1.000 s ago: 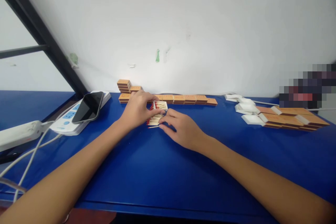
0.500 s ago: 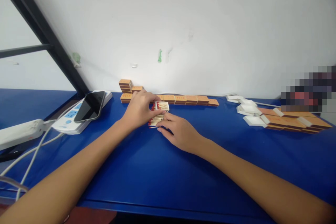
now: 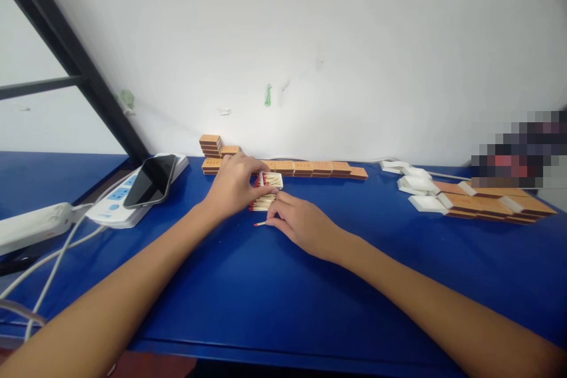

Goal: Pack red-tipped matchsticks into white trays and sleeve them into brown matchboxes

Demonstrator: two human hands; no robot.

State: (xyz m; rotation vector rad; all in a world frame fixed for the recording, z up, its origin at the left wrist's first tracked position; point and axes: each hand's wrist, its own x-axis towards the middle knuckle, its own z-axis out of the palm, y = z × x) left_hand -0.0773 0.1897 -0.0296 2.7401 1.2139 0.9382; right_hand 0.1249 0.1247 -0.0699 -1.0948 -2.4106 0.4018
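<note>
My left hand (image 3: 234, 184) rests over a small heap of red-tipped matches (image 3: 262, 203) on the blue table, its fingers curled around the heap next to a white tray (image 3: 271, 178) holding more matches. My right hand (image 3: 300, 222) lies just right of the heap, fingers pinched on a single match (image 3: 260, 224) that sticks out to the left near the table surface.
A row of orange matchboxes (image 3: 310, 168) lines the wall, with a short stack (image 3: 209, 146) at its left end. White inner trays (image 3: 414, 183) and orange sleeves (image 3: 491, 203) lie at the right. A phone (image 3: 149, 180) on a power strip (image 3: 119, 203) and cables sit at the left.
My right hand has drawn back toward me, pulling one match out of the heap. My left hand has stayed on the heap.
</note>
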